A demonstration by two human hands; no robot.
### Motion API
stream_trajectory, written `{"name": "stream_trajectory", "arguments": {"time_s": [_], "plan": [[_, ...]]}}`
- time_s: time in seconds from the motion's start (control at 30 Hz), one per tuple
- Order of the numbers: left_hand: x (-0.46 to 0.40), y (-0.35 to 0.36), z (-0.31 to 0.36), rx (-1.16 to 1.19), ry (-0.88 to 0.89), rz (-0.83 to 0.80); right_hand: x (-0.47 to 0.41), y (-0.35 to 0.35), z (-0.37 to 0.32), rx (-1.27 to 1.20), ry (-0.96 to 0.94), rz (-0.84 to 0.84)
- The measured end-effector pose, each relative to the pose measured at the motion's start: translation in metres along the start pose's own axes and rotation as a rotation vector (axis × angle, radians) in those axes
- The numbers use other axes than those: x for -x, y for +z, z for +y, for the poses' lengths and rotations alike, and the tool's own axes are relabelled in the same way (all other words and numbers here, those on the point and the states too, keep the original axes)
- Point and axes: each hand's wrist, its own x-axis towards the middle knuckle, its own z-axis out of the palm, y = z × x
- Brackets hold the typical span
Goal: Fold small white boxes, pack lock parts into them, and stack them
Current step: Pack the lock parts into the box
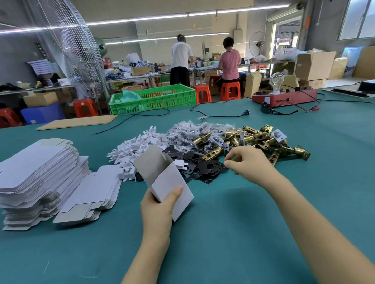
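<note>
My left hand (158, 205) grips a small white box (164, 175), folded up with its top flap open and tilted toward the far left. My right hand (247, 161) hovers over the black plates (202, 166), fingers curled and close together; whether it holds anything I cannot tell. Behind the plates lie brass latch bolts (258, 139), bagged screws (188, 133) and white plastic pieces (134, 148). Stacks of flat white box blanks (35, 169) stand on the left of the green table (219, 227).
A red test box with a bulb (284, 96) and black cables (224, 115) lie at the far right. A cardboard sheet (77, 122) lies at the far left edge. A green crate (154, 99), stools and two people at benches are beyond the table.
</note>
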Motion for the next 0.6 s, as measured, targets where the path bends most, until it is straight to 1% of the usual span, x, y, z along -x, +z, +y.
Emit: {"name": "stream_trajectory", "arguments": {"time_s": [0.1,0.17,0.23,0.33,0.4,0.43,0.5,0.6], "plan": [[0.000,0.001,0.000,0.000,-0.005,0.004,-0.002,0.028,0.009,-0.037,0.023,0.096],[0.000,0.001,0.000,-0.005,-0.004,0.004,0.000,0.044,0.014,-0.022,-0.002,0.121],[0.000,0.001,0.000,-0.012,0.000,-0.002,0.002,0.059,0.020,0.073,-0.072,0.078],[0.001,0.001,0.001,-0.012,0.005,-0.026,0.000,0.075,0.026,0.276,-0.180,-0.068],[0.002,0.002,0.001,-0.016,0.010,-0.054,-0.004,0.082,0.027,0.396,-0.210,-0.129],[0.003,0.003,0.001,-0.019,0.010,-0.071,-0.005,0.083,0.028,0.415,-0.200,-0.145],[0.004,0.004,0.001,-0.032,0.009,-0.102,-0.007,0.083,0.029,0.381,-0.159,-0.151],[0.004,0.004,0.001,-0.041,0.011,-0.119,-0.006,0.082,0.031,0.341,-0.180,-0.052]]}}
